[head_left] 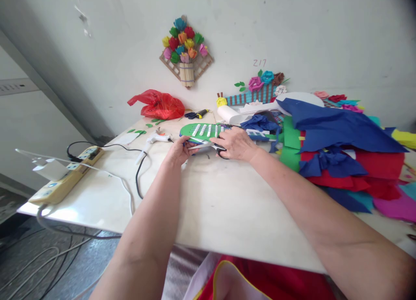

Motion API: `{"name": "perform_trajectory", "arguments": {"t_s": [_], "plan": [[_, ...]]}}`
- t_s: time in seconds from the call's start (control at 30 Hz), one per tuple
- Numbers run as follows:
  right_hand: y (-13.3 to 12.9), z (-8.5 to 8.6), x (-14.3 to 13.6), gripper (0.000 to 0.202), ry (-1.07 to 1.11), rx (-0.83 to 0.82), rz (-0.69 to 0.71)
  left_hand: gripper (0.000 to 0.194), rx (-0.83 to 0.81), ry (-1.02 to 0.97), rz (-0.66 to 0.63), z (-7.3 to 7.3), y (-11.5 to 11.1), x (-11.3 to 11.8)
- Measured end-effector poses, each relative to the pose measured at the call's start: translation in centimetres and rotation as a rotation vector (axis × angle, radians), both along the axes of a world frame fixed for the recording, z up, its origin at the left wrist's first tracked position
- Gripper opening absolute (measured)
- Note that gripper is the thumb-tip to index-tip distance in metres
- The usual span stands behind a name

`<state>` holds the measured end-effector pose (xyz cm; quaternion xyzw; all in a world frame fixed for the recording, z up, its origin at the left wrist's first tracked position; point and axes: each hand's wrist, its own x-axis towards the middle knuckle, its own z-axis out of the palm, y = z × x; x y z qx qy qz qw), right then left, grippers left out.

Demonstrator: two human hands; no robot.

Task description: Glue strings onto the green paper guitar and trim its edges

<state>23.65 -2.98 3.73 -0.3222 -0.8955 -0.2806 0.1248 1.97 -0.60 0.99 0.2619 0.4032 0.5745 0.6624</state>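
Green craft piece (187,130), left hand (179,151) pinching its edge, right hand (235,143) gripping scissors (208,145)

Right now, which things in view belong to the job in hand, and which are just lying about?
In use:
- scissors, in the right hand
- green craft piece with white strips, in the left hand

Apparently just lying about:
- red plastic bag
- yellow-and-black tool
- green paper leaves

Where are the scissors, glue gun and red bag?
Scissors (219,151): head view, on the black handle.
Glue gun (157,138): head view, on the white body.
Red bag (166,106): head view, on its bulging side.
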Motion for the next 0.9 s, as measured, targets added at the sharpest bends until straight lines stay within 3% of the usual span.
{"name": "perform_trajectory", "arguments": {"t_s": [0.9], "plan": [[0.28,0.21,0.12,0.046,-0.051,-0.037,-0.028,0.008,-0.014,0.052,-0.004,-0.16,0.23,-0.35]]}}
